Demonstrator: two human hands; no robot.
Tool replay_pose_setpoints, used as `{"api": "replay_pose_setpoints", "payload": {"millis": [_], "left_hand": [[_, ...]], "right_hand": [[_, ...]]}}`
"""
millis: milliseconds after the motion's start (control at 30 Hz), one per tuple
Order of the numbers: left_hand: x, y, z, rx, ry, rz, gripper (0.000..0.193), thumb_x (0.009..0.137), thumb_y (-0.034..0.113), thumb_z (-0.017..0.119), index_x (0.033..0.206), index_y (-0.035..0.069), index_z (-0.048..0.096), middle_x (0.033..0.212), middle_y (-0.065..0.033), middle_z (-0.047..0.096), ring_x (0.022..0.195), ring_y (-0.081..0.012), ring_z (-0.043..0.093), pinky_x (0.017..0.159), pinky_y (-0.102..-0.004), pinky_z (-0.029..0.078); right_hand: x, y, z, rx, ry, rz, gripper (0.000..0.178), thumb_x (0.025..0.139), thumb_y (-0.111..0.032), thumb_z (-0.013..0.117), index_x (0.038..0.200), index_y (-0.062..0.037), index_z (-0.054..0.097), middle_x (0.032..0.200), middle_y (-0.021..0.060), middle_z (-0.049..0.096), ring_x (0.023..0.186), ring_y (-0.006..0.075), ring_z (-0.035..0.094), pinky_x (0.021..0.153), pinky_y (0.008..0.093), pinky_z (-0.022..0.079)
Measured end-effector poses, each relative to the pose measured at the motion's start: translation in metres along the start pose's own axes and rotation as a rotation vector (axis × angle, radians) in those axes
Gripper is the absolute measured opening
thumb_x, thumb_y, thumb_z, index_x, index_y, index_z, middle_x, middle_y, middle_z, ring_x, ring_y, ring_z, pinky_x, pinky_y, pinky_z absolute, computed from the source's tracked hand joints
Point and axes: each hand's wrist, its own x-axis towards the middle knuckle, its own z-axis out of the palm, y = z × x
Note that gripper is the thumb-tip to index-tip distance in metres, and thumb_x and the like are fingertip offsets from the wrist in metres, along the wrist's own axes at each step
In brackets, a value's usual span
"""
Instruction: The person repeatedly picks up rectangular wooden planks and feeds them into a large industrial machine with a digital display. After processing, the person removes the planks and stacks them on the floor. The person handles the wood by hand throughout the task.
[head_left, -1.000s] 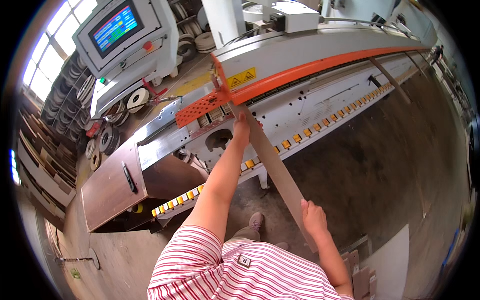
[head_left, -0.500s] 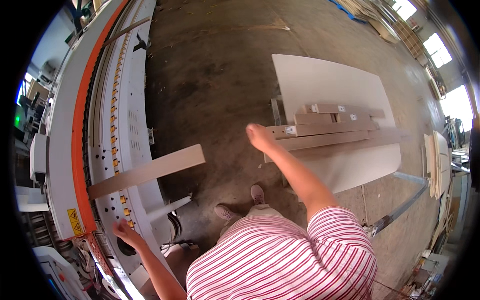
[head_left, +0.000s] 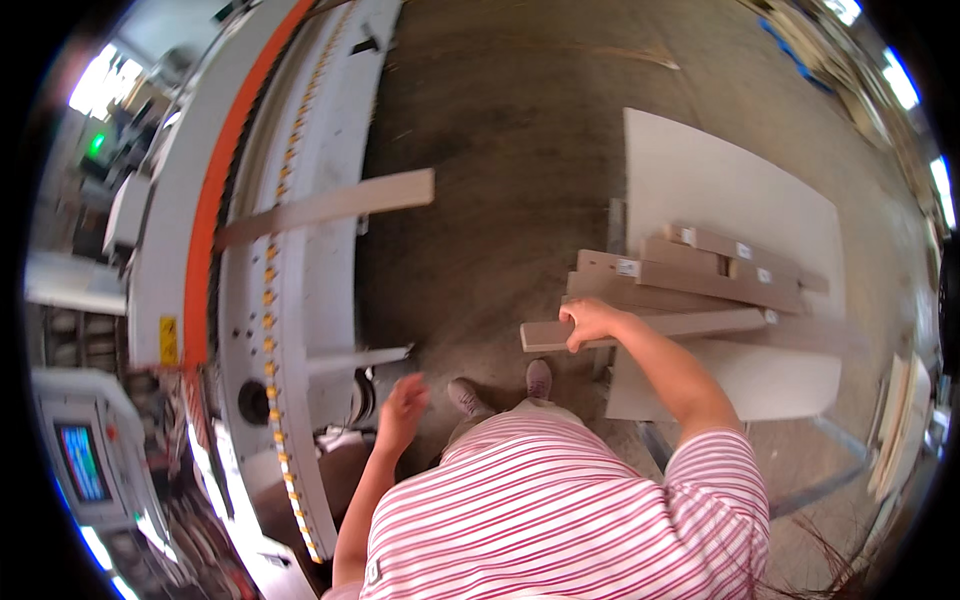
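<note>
Fingers of the left hand (head_left: 402,408) are loosely half-curled; fingers of the right hand (head_left: 592,322) grip a narrow brown board (head_left: 690,324) near its left end. At far left, a control console (head_left: 82,462) stands beside an edge-banding machine (head_left: 325,265). A second brown board (head_left: 345,203) lies across the machine's yellow rollers (head_left: 269,298), projecting right. The gripped board extends right over a white panel (head_left: 700,170), on the near side of stacked brown boards (head_left: 700,279).
</note>
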Motion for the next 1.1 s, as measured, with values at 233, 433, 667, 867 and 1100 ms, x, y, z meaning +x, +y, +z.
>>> {"api": "replay_pose_setpoints", "payload": {"millis": [233,433,667,867,1100], "left_hand": [[0.027,0.088,0.026,-0.251,0.111,0.058,0.040,0.088,0.026,0.074,0.118,0.002,0.060,0.101,-0.0056,0.066,0.095,-0.0155,0.061,0.083,-0.0291,0.050],[-0.009,0.045,-0.063,-0.586,0.529,-0.088,0.042,0.089,0.037,0.071,0.106,-0.001,0.064,0.091,-0.0052,0.067,0.084,-0.0132,0.065,0.072,-0.0296,0.054],[-0.067,-0.086,-0.247,-1.111,1.292,-0.098,0.038,0.086,0.032,0.076,0.101,-0.001,0.062,0.085,-0.0085,0.067,0.075,-0.0218,0.067,0.063,-0.0333,0.056],[-0.024,-0.151,-0.286,-1.105,1.226,-0.184,0.029,0.092,0.031,0.068,0.104,0.005,0.065,0.092,-0.0055,0.066,0.079,-0.0214,0.066,0.066,-0.0348,0.054],[0.031,-0.171,-0.321,-0.665,1.379,-0.481,0.067,0.097,0.054,0.046,0.115,-0.010,0.057,0.113,-0.0272,0.063,0.108,-0.0403,0.060,0.087,-0.0434,0.047]], "right_hand": [[0.035,-0.139,-0.028,0.921,-0.572,-0.065,0.048,0.080,-0.038,0.072,0.111,-0.0026,0.064,0.096,0.0075,0.069,0.085,0.0162,0.065,0.078,0.0313,0.051],[0.045,-0.138,-0.022,0.320,-0.543,-0.251,0.052,0.078,-0.040,0.076,0.110,0.0000,0.068,0.099,0.0078,0.072,0.091,0.0166,0.065,0.083,0.0326,0.050],[0.019,-0.146,0.025,0.038,-0.315,-0.139,0.052,0.089,-0.054,0.063,0.103,-0.0042,0.067,0.092,0.0199,0.071,0.090,0.0307,0.068,0.078,0.0403,0.052],[0.044,-0.253,0.071,-0.216,0.158,-0.349,0.048,0.100,-0.046,0.040,0.089,-0.0036,0.060,0.079,0.0270,0.065,0.078,0.0476,0.063,0.069,0.0568,0.048],[0.077,-0.350,0.081,-0.220,0.132,-0.352,0.052,0.103,-0.043,0.035,0.090,0.0010,0.059,0.079,0.0301,0.065,0.080,0.0491,0.063,0.072,0.0567,0.049]]}}
